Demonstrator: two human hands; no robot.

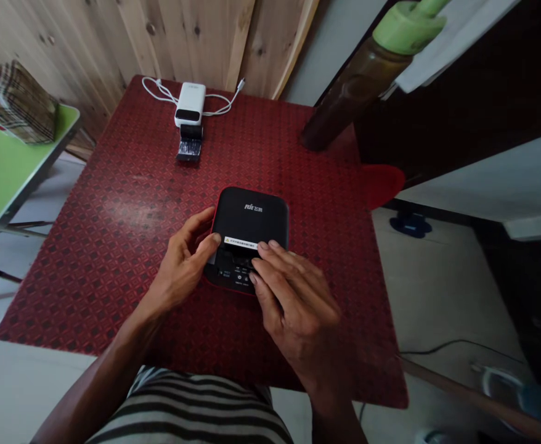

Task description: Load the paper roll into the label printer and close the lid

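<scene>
Two bare hands work at a black square device [247, 216] with a red rim, near the middle of a red patterned tabletop [113, 246]. On my feed, the left hand [182, 262] is half curled, its thumb on the device's near left side; I cannot tell whether it grips. The right hand [293, 302] lies open, its fingertips [264, 245] resting on the device's near edge beside small buttons. At the table's far edge, a white power bank [190, 103] sits on a looped white cable [159, 89], just beside a black strip [190, 142]. A brown bottle [353, 92] with a green cap leans at far right. To the left, a plaid bag [16, 105] rests on a green table [2, 179].
</scene>
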